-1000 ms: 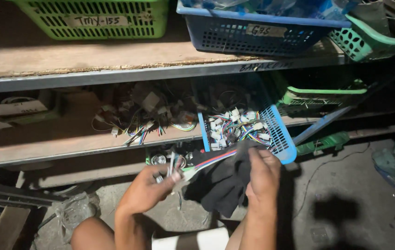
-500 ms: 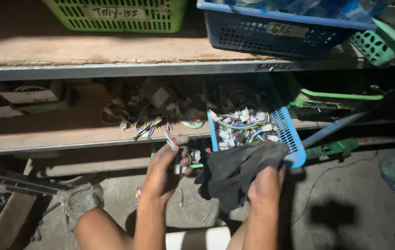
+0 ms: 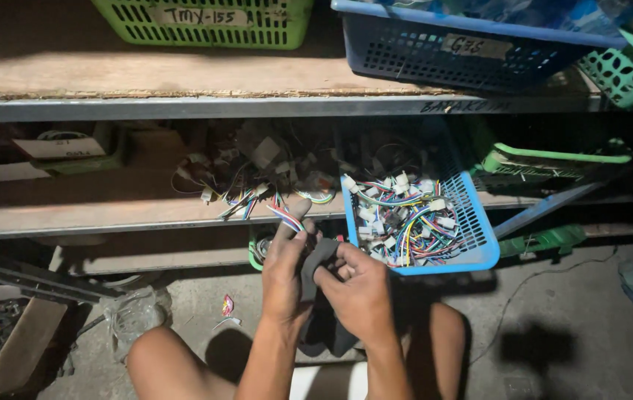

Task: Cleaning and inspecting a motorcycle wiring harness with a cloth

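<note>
Head view | left hand (image 3: 285,275) and right hand (image 3: 359,290) now closed together, both pinching dark cloth (image 3: 316,261) and multicoloured wire harness (image 3: 287,216), previously apart | cloth bunched at knees, below blue basket of connectors (image 3: 479,244) on lower shelf (image 3: 109,215)

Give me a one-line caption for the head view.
Both hands, left hand and right hand, grip a dark cloth beside a blue basket of coloured wires.

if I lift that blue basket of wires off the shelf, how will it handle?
The blue basket overhangs the shelf edge, so it may tip forward. The loose wire bundles are heaped to its rim, probably light but floppy, apt to snag or spill.
</note>
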